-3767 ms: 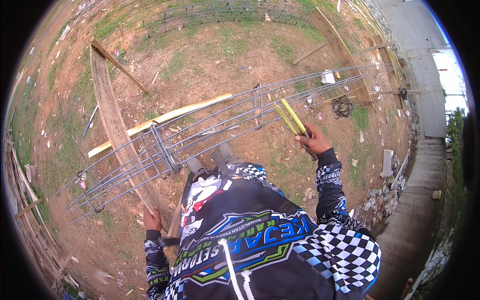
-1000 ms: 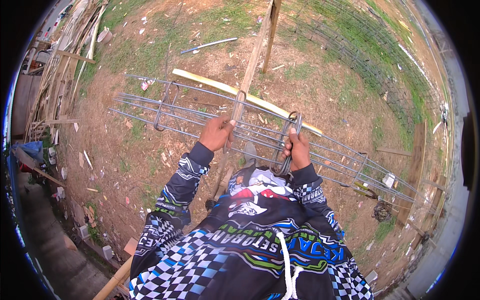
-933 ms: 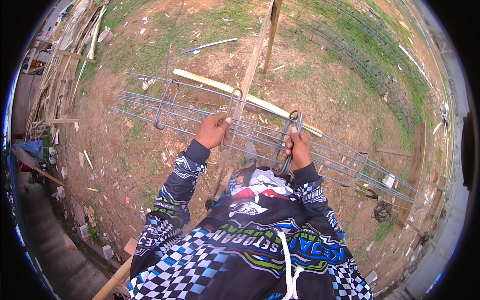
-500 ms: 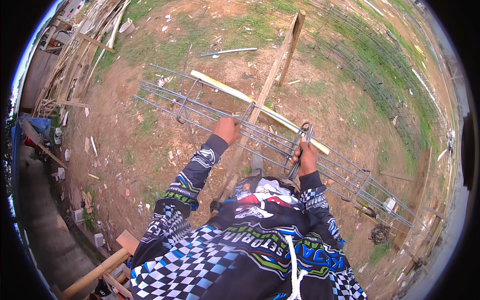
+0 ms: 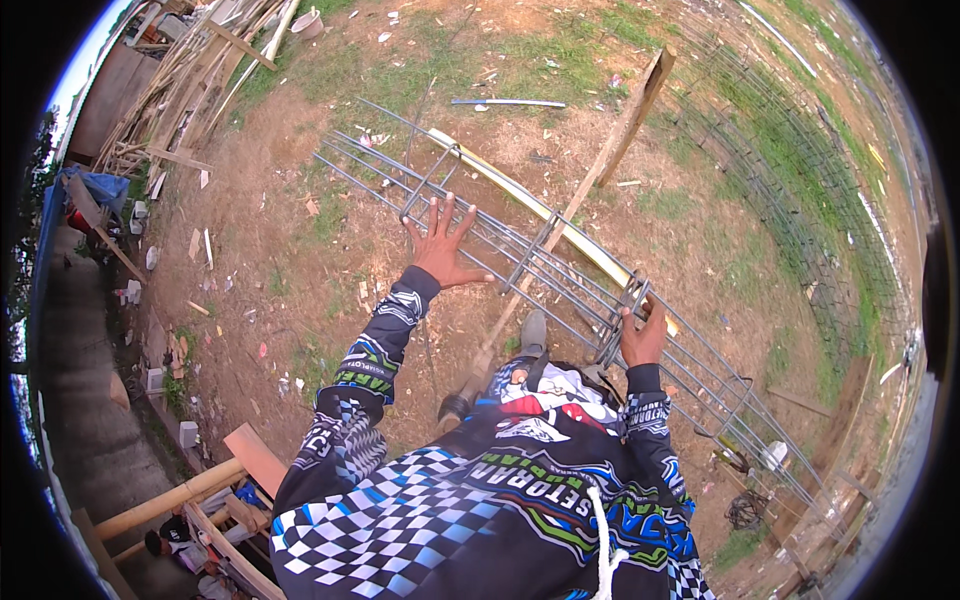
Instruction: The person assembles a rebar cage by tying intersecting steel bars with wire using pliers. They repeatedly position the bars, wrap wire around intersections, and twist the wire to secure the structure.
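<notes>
A long rebar cage [image 5: 560, 275] of grey bars and square stirrups lies across bare earth, from upper left to lower right. My left hand [image 5: 443, 245] reaches out over its left part with fingers spread, palm down on or just above the bars, holding nothing. My right hand [image 5: 642, 335] is closed around a stirrup near the cage's middle. A yellow plank [image 5: 520, 200] lies under the cage, and a wooden plank [image 5: 610, 150] crosses beneath it toward my feet.
Stacked timber [image 5: 190, 80] fills the upper left. Wire mesh panels [image 5: 800, 200] lie on the grass at right. A wire coil [image 5: 745, 510] and white container [image 5: 775, 455] sit lower right. A bamboo pole [image 5: 170, 500] and another person [image 5: 165, 540] are lower left.
My left hand has let go of the bars, slid left along the cage and spread its fingers. My right hand stays on the stirrup. The yellow ruler held earlier is gone from it.
</notes>
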A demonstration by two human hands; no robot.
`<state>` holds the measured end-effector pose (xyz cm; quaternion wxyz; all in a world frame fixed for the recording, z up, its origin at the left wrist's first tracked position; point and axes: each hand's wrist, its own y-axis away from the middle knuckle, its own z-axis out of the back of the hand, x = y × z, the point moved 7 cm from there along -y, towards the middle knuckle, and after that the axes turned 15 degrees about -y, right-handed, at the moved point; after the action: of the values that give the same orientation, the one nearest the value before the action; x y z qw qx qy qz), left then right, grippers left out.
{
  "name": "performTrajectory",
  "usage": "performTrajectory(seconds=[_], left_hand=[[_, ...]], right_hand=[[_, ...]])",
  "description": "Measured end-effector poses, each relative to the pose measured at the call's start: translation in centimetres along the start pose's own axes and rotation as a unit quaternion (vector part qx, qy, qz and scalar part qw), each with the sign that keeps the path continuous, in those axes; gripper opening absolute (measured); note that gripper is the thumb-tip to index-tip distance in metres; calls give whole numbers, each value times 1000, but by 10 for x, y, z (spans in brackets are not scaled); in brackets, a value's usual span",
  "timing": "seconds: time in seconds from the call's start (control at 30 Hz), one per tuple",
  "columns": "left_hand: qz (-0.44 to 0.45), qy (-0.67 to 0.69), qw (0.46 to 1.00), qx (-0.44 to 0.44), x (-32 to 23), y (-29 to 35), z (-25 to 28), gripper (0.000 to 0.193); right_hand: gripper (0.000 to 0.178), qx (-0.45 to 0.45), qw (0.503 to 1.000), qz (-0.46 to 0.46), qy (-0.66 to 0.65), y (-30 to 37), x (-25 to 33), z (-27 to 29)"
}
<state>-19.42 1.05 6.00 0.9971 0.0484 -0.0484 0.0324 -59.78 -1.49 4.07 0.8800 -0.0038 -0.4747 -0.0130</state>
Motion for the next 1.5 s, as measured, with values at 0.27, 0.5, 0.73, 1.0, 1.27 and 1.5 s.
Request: performTrajectory(seconds=[0.27,0.5,0.73,1.0,1.27,1.5], left_hand=[[21,-10,999,-34,-1,3,-7,129],[27,8,999,-34,0,1,-4,128],[52,97,984,-140,-4,16,21,114],[64,374,902,-203,-36,65,-3,25],[52,251,941,-220,-45,64,20,29],[-179,272,935,-141,-124,53,66,35]], right_hand=[[70,-39,989,87,113,7,32,6],[125,231,930,266,104,-17,151,-108],[136,283,906,264,169,-57,146,-173],[136,268,915,267,139,-57,158,-194],[67,129,970,206,31,-79,135,-93],[58,95,977,-129,143,-36,-5,13]])
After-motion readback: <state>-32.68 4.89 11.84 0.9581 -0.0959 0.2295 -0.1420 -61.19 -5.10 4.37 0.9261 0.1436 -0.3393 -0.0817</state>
